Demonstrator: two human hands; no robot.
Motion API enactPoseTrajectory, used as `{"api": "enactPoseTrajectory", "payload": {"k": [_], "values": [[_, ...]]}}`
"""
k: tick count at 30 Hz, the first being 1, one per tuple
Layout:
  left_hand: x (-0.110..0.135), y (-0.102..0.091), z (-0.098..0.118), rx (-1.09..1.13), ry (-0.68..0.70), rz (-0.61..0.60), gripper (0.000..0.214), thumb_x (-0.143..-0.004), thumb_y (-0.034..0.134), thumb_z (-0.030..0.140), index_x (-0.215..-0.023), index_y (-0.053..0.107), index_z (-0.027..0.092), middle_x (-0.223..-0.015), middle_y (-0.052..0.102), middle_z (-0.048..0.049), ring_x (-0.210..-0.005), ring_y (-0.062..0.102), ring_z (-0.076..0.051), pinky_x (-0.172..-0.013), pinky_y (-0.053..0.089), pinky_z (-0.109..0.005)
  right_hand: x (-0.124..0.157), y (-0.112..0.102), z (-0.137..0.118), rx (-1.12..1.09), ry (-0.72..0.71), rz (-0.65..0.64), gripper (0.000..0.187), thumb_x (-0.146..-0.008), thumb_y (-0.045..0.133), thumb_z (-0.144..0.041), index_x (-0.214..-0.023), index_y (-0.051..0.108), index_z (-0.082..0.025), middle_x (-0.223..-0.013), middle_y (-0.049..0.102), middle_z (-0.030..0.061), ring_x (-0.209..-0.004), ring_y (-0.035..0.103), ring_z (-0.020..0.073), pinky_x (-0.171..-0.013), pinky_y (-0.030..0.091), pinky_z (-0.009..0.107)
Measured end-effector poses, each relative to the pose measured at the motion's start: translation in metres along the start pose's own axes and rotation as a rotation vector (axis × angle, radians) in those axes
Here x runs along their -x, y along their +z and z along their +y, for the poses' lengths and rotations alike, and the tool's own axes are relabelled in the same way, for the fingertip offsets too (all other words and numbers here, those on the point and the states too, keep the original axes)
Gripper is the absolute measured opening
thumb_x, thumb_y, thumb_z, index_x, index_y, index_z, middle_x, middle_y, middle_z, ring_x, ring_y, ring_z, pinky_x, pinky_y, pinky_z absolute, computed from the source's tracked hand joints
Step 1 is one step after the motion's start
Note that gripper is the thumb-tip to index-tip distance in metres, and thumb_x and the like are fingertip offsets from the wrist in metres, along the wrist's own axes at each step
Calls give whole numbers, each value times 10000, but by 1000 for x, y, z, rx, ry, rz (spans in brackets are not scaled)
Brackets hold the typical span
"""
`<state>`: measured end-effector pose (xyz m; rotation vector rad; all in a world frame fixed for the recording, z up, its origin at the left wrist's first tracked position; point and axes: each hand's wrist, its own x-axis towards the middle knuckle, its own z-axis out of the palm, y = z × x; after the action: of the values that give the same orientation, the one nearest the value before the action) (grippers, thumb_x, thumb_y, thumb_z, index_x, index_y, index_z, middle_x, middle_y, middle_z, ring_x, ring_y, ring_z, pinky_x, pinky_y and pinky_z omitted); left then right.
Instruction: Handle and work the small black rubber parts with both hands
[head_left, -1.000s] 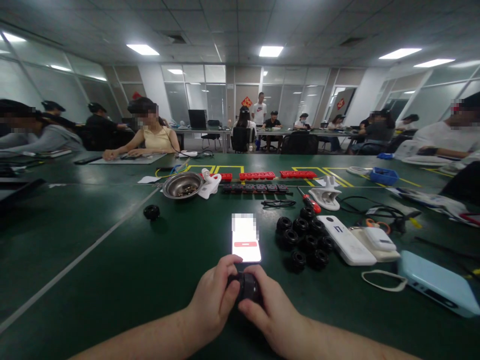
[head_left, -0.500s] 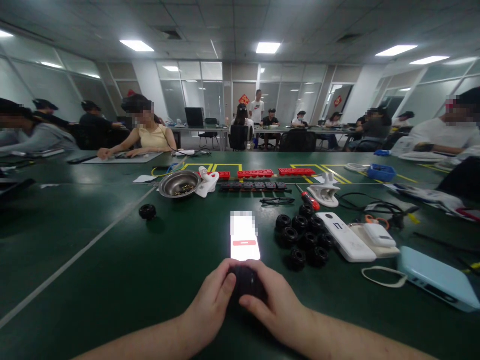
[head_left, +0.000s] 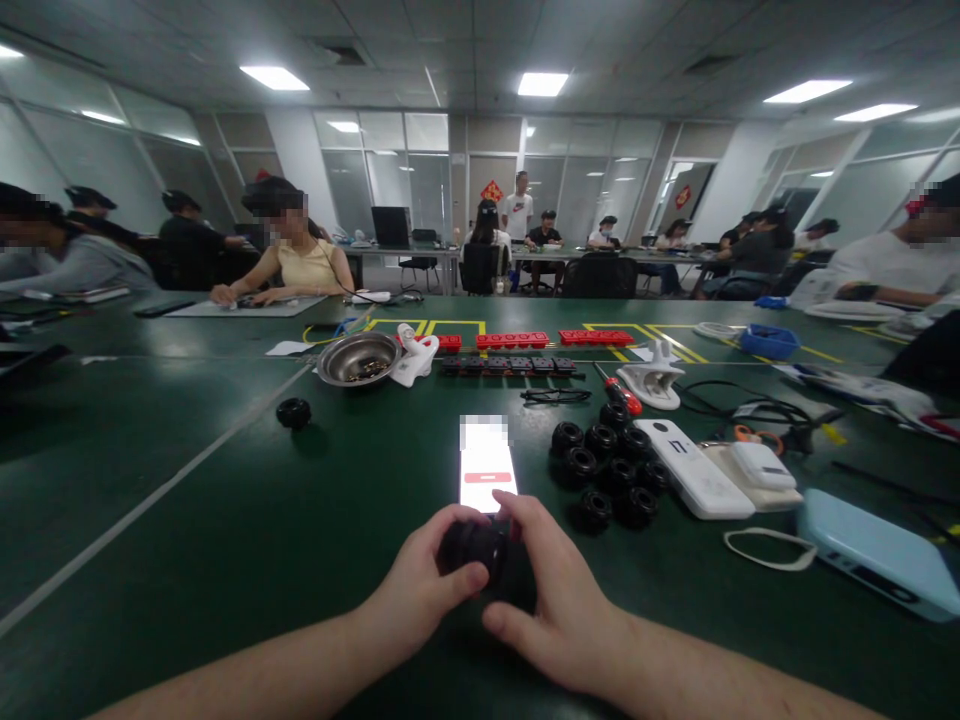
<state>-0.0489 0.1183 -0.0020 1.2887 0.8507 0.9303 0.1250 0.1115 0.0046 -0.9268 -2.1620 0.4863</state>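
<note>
Low in the middle of the view, my left hand and my right hand are both closed round one small black round part, held just above the green table. Each hand grips one side of it, thumbs below. Right behind the part lies a lit phone, face up. A cluster of several black round parts like it sits to the right of the phone. One more black part stands alone at the left.
A steel bowl, red and black strips, a red-handled screwdriver, white clips, white devices, cables and a pale blue box lie around. Other people sit at this table and at tables behind.
The hands have turned on the black part: my left hand now wraps its left side, my right hand has dropped lower and to the right. The view has shifted slightly.
</note>
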Motion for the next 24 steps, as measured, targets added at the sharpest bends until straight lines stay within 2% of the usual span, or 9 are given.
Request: {"api": "enactPoseTrajectory", "payload": {"k": [3, 6, 9, 11, 13, 16, 19, 22, 24], "values": [[-2, -3, -2, -33, 28, 5, 494, -598, 678, 488, -950, 521, 179, -886, 578, -31, -852, 540, -200, -758, 429, -317, -3, -1, 4, -25, 62, -70, 429, -793, 501, -462, -1112, 463, -177, -969, 580, 90, -851, 548, 222, -736, 463, 371], [-5, -6, -4, -63, 11, -34, 531, -614, 600, 584, -922, 544, 155, -841, 578, -43, -811, 544, -202, -715, 436, -316, -6, -3, 5, 10, -78, -89, 444, -800, 512, -449, -1149, 450, -182, -979, 576, 90, -863, 536, 216, -744, 457, 357], [-7, -6, -3, -37, -59, -18, 529, -609, 589, 599, -867, 529, 141, -756, 558, -29, -662, 545, -168, -582, 437, -282, -7, -6, 5, 89, -209, -73, 410, -831, 488, -314, -1213, 388, -200, -1060, 532, 98, -937, 503, 218, -793, 434, 373], [-7, -3, -2, 1, -97, 7, 515, -592, 627, 567, -864, 505, 147, -723, 548, -11, -588, 533, -142, -532, 421, -262, -7, -7, 5, 104, -172, -21, 440, -806, 499, -284, -1214, 364, -187, -1096, 508, 111, -981, 485, 231, -822, 421, 394], [-6, -1, -1, 32, -106, 28, 513, -583, 658, 529, -899, 489, 162, -746, 555, -10, -599, 543, -145, -536, 423, -263, -6, -6, 6, 93, -61, 25, 512, -752, 558, -362, -1186, 376, -160, -1058, 523, 118, -945, 503, 242, -793, 436, 401], [-4, 0, -1, 14, -53, 37, 499, -571, 702, 463, -929, 510, 173, -840, 579, -28, -770, 564, -187, -679, 439, -302, -7, -5, 7, 99, 28, 4, 436, -717, 598, -445, -1035, 494, -165, -879, 575, 75, -772, 535, 213, -667, 461, 362], [-5, -2, -2, -17, -29, 19, 549, -551, 685, 528, -924, 543, 150, -873, 591, -54, -828, 558, -208, -726, 433, -315, -7, -4, 7, 122, -101, -10, 353, -761, 582, -386, -1032, 505, -174, -880, 580, 64, -788, 521, 203, -699, 446, 361], [-7, -3, -3, 24, -106, -8, 639, -577, 580, 640, -942, 515, 119, -766, 600, -63, -632, 580, -183, -570, 438, -297, -6, -4, 6, 183, -259, 19, 341, -811, 502, -204, -1145, 435, -186, -1033, 540, 83, -933, 481, 218, -812, 405, 395], [-8, -2, -2, 40, -124, -3, 617, -593, 576, 629, -928, 503, 115, -705, 593, -45, -553, 566, -158, -523, 423, -277, -5, -5, 5, 182, -274, 20, 394, -795, 471, -150, -1180, 397, -187, -1097, 505, 92, -998, 453, 228, -861, 379, 418]]}}
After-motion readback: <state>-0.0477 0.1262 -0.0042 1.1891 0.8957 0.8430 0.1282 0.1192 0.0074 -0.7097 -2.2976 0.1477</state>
